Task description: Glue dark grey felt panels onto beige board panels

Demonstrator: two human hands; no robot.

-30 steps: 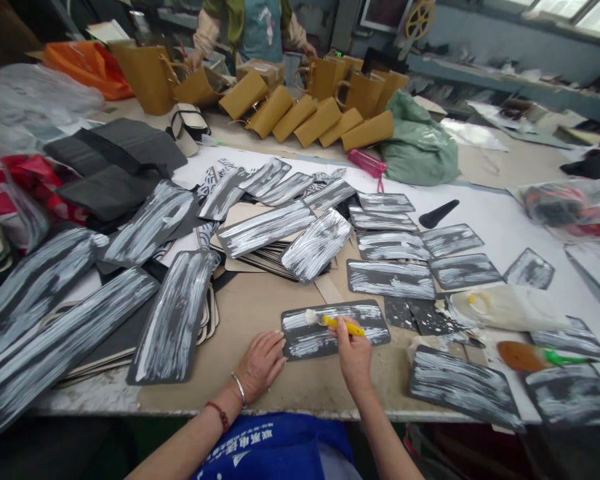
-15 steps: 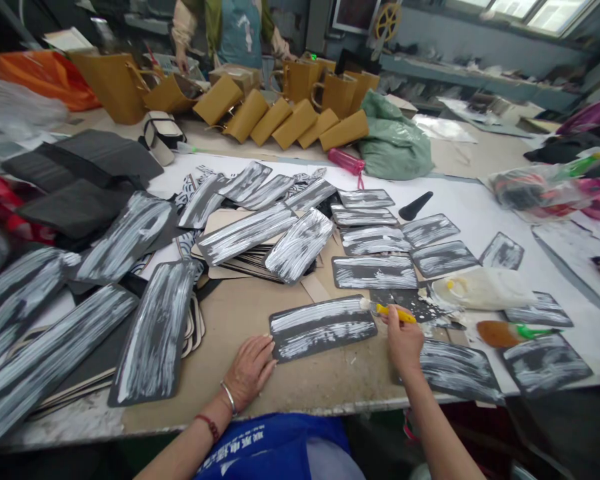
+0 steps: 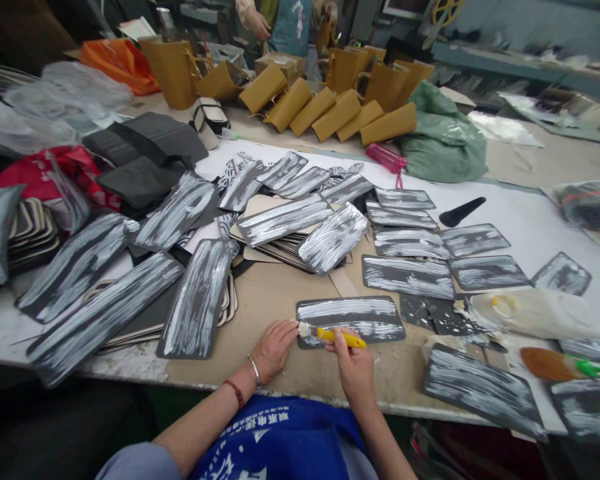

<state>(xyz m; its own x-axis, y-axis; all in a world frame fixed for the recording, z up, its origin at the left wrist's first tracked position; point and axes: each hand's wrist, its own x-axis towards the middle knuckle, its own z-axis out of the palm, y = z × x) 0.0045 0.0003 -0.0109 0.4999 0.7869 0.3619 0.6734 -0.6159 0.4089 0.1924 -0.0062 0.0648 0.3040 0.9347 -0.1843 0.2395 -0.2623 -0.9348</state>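
Note:
In front of me lies a dark rectangular panel (image 3: pixel 375 311) streaked with white paste. My right hand (image 3: pixel 353 367) grips a small brush with a yellow handle (image 3: pixel 350 339); its pale, paste-covered bristles touch the panel's left end. My left hand (image 3: pixel 276 350) rests flat on the brown board (image 3: pixel 265 290), fingertips at the panel's left edge. To the right sits a pale translucent container (image 3: pixel 535 312) lying on its side, beside a dark sheet (image 3: pixel 430 313) spattered with white bits. A second brush, brown with a green handle (image 3: pixel 555 365), lies farther right.
Several white-streaked panels (image 3: pixel 197 300) surround the board, some on a stack (image 3: pixel 270 250) of cream-edged pieces. Mustard-coloured bags (image 3: pixel 337 115), a green plastic bag (image 3: pixel 443 143) and a pink pouch (image 3: pixel 386 159) stand farther back. Another person (image 3: pixel 290 27) stands across the table.
My right hand has swept the brush from the panel's right end to its left end. My left hand stays by the left edge. The camera view has turned leftward.

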